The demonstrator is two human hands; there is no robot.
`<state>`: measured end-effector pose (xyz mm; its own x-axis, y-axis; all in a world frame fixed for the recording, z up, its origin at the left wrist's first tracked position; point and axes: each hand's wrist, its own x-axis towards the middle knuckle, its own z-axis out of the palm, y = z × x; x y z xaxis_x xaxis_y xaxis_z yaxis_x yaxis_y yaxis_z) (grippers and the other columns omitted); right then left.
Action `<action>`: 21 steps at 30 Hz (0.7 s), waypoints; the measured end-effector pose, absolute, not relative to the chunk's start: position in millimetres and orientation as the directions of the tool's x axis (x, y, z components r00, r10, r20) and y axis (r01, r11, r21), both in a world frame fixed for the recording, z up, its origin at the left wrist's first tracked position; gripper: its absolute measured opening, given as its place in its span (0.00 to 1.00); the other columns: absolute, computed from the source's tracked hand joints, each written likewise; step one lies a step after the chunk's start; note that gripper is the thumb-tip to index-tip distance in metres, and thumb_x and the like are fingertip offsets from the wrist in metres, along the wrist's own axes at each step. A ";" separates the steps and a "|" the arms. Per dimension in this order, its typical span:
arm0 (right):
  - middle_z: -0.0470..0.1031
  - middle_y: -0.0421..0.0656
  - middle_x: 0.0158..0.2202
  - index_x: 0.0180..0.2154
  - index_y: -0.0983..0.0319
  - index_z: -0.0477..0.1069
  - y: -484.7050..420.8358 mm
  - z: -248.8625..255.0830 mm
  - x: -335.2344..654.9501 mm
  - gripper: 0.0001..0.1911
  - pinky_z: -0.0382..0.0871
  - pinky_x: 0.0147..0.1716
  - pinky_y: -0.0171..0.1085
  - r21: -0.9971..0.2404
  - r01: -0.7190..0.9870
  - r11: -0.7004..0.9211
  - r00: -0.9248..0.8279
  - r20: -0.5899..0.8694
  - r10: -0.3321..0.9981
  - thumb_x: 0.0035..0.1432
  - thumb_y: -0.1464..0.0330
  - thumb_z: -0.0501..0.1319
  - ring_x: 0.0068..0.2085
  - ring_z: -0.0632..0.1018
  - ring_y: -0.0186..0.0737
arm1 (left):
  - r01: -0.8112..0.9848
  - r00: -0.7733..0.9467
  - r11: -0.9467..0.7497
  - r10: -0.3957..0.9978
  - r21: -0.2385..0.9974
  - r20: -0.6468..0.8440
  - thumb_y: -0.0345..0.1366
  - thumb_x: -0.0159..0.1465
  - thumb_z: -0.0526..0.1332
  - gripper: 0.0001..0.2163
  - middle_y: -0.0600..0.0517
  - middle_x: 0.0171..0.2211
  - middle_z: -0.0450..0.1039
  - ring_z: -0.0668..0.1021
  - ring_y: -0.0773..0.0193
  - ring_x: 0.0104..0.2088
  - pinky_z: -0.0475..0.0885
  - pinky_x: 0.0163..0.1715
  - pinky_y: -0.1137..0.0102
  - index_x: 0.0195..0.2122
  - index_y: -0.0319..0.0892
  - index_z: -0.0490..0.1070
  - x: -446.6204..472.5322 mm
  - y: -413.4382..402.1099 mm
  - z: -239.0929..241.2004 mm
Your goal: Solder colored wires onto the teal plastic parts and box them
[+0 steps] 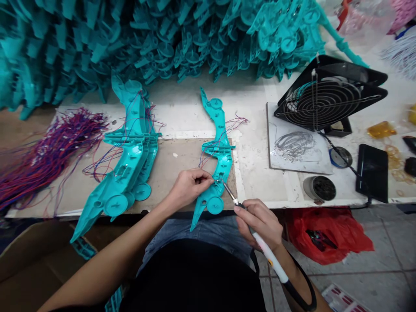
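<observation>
Right now we are bent over a long teal plastic piece (217, 151) that lies on a brown board (172, 167), with its round bottom end poking out past the near edge of the table (253, 173), above our lap. Our left hand (188, 187) rests on the lower part of the piece, and its fingertips (208, 177) pinch thin red and blue wires (224, 130) down against it. Our right hand (261, 222) is closed around the white handle of a soldering iron (256, 229), and the thin metal tip touches the piece just beside our left fingertips. So both hands are at the bottom end of the piece, close together, right at the table edge. On the left of the board lies a stack of more teal pieces (130, 160), well apart from ours, with bare board between them. Farther left is a big bunch of loose wires (45, 156). On the right there is open white table, then a grey sheet with coiled solder wire (294, 145), a small round tin (319, 188), a black fan (328, 97) and a black flat box (373, 171). Behind everything a huge heap of teal parts (162, 39) fills the back of the table. A red bag (328, 234) sits on the floor at our right.
</observation>
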<state>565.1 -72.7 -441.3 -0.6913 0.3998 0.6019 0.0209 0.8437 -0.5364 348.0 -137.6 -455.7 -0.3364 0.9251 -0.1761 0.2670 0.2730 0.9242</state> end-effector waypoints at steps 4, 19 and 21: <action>0.68 0.43 0.29 0.51 0.60 0.71 -67.6 -436.6 568.7 0.23 0.74 0.31 0.39 -0.557 0.050 0.829 -0.639 0.620 0.455 0.53 0.80 0.61 0.35 0.73 0.40 | 0.271 -0.345 0.280 0.921 0.921 -0.178 0.36 0.58 0.61 0.08 0.51 0.25 0.75 0.70 0.69 0.25 0.64 0.26 0.74 0.29 0.37 0.77 348.7 -137.7 -455.0; 0.79 0.43 0.33 0.53 0.59 0.71 -64.5 -460.0 566.0 0.17 0.77 0.32 0.38 -0.711 0.160 0.685 -0.454 0.563 0.691 0.64 0.65 0.58 0.31 0.80 0.37 | 0.316 -0.369 0.267 0.919 0.910 -0.142 0.33 0.58 0.60 0.06 0.52 0.26 0.73 0.72 0.68 0.26 0.66 0.26 0.74 0.32 0.39 0.76 354.5 -138.4 -455.8; 0.79 0.43 0.32 0.52 0.60 0.71 -63.0 -462.4 564.3 0.16 0.78 0.33 0.38 -0.727 0.173 0.664 -0.441 0.546 0.712 0.64 0.65 0.58 0.31 0.81 0.38 | 0.363 -0.414 0.222 0.908 0.905 -0.057 0.33 0.58 0.60 0.08 0.51 0.31 0.73 0.74 0.66 0.30 0.69 0.30 0.72 0.38 0.40 0.75 352.7 -143.6 -452.1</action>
<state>564.3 -63.0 -462.4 -0.4413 0.7124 0.5457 0.1729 0.6642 -0.7272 352.7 -143.6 -452.1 -0.4143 0.9084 -0.0567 0.3625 0.2219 0.9052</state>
